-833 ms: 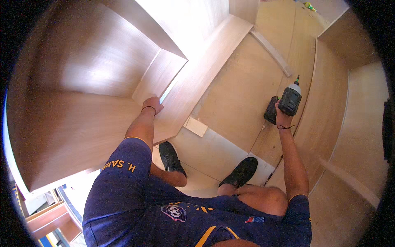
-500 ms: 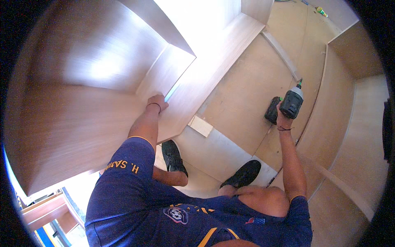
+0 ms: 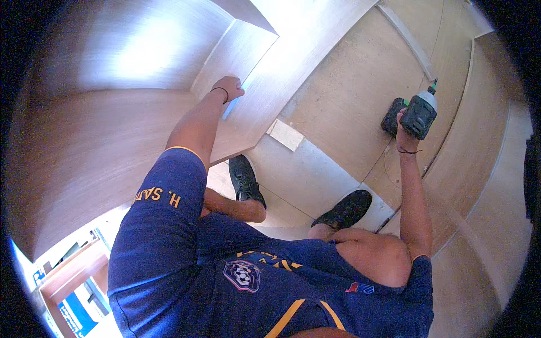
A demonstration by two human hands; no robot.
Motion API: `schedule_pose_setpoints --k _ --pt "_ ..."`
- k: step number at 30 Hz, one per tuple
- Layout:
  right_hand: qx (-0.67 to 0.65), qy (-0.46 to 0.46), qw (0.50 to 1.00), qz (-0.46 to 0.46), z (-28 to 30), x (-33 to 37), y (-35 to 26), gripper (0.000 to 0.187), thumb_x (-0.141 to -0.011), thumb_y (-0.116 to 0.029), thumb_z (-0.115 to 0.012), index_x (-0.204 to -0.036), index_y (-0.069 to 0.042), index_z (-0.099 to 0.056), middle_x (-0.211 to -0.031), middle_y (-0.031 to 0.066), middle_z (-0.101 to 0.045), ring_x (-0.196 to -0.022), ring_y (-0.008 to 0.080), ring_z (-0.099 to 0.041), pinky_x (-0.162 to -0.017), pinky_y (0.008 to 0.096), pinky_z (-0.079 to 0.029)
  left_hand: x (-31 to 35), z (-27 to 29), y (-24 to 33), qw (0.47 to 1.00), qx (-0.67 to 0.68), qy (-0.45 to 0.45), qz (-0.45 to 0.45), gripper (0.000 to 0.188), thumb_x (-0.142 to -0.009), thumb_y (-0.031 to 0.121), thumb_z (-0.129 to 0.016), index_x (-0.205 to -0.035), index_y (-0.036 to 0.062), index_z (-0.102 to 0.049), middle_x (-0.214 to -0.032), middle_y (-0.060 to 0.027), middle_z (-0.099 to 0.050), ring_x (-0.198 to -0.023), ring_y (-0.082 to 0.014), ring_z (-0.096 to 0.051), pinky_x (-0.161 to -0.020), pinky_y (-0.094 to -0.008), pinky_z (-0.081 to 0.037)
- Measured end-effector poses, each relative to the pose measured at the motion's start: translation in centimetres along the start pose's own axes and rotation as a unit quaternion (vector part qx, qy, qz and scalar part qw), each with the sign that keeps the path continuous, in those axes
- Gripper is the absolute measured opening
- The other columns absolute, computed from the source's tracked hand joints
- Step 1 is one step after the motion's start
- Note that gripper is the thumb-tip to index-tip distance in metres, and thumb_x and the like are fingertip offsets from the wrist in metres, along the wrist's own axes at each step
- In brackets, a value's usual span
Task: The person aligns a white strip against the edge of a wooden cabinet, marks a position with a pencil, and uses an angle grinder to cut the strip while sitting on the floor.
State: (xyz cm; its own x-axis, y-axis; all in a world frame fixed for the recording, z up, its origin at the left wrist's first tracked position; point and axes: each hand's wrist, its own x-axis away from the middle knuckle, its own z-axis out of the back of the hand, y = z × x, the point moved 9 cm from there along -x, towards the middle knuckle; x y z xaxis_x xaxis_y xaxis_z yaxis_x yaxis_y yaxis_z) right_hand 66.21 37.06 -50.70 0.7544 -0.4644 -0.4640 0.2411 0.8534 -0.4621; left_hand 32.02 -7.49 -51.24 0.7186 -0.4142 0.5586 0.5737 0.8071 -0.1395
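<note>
Head view: right hand (image 3: 403, 125) grips a cordless driver (image 3: 421, 116), left hand (image 3: 229, 88) curls over the edge of a wooden panel (image 3: 234, 56)

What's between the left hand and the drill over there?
In the head view, a pale wood-grain panel lies beside the left hand, then tan flooring stretches toward the drill.
</note>
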Motion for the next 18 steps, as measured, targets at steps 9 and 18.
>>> schedule_pose_setpoints --k 9,18 --pt "-0.055 -0.056 0.997 -0.014 -1.3 0.3 2.8 0.046 -0.091 -0.032 -0.045 -0.128 -0.007 -0.04 -0.125 0.012 -0.047 -0.114 0.0305 -0.043 -0.102 0.0461 -0.032 0.8 2.1 2.2 0.996 0.023 0.045 0.075 0.044 -0.074 0.032 -0.054 -0.107 0.0022 -0.051 -0.094 -0.0201 -0.063 -0.09 -0.0336 -0.062 -0.08 -0.0437 -0.048" --pt "0.071 -0.014 0.997 0.026 1.2 -1.3 -2.0 0.032 -0.086 -0.018 -0.055 -0.115 -0.003 -0.051 -0.109 0.0098 -0.058 -0.101 0.0212 -0.054 -0.095 0.0382 -0.041 1.5 3.1 0.9 0.984 0.084 0.115 0.105 0.042 -0.084 0.034 -0.052 -0.111 0.0039 -0.045 -0.092 -0.0214 -0.063 -0.088 -0.0371 -0.061 -0.079 -0.047 -0.048"
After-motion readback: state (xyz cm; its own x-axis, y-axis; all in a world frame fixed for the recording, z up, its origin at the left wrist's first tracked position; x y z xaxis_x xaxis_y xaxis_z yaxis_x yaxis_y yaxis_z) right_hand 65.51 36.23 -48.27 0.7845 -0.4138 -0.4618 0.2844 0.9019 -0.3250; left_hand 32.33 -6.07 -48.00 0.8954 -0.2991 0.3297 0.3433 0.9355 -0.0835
